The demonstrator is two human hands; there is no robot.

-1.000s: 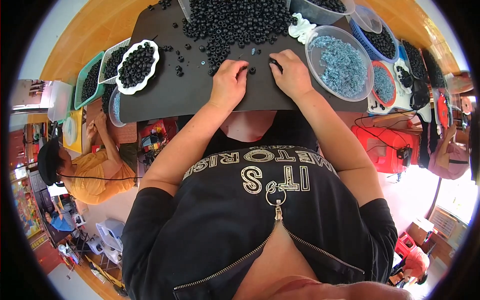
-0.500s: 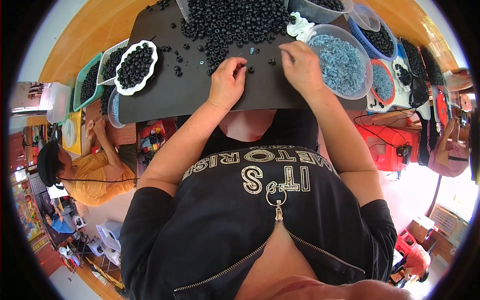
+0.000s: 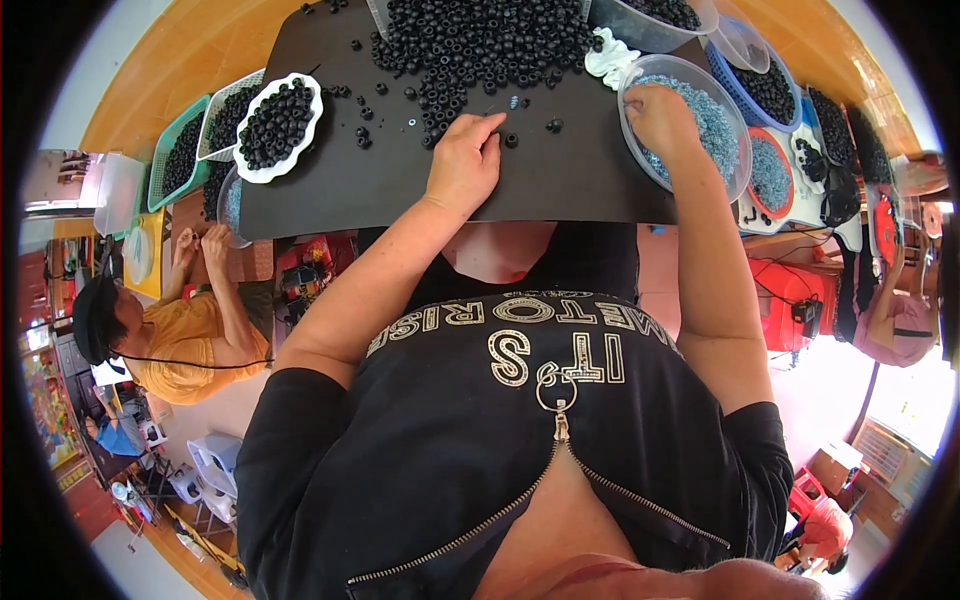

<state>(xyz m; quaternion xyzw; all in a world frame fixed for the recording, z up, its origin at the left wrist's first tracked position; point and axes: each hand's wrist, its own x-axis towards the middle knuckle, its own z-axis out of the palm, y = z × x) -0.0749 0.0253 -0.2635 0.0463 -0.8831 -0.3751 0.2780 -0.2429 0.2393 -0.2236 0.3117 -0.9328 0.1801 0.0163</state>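
Observation:
On the dark tabletop (image 3: 400, 190), my left hand (image 3: 464, 168) rests with its fingers curled in and the thumb against them. What it grips, if anything, is hidden. A single black bead (image 3: 511, 140) lies just right of its fingers. My right hand (image 3: 664, 122) reaches over the left rim of a clear round bowl (image 3: 741, 172). Its fingers are bunched together, tips down by the small translucent blue pieces (image 3: 712, 128) in that bowl. I cannot make out what is between them. A large heap of black beads (image 3: 490, 45) spreads beyond both hands.
A scalloped white dish (image 3: 266, 177) of black beads stands at the left, by a green basket (image 3: 158, 190). A blue basket (image 3: 733, 82), an orange-rimmed bowl (image 3: 790, 190) and crumpled white material (image 3: 610, 60) are at the right. Someone in a yellow shirt (image 3: 190, 345) sits at left.
My right hand has moved right, from the tabletop into the bowl of blue pieces. My left hand stays in nearly the same place. The whole view has shifted slightly.

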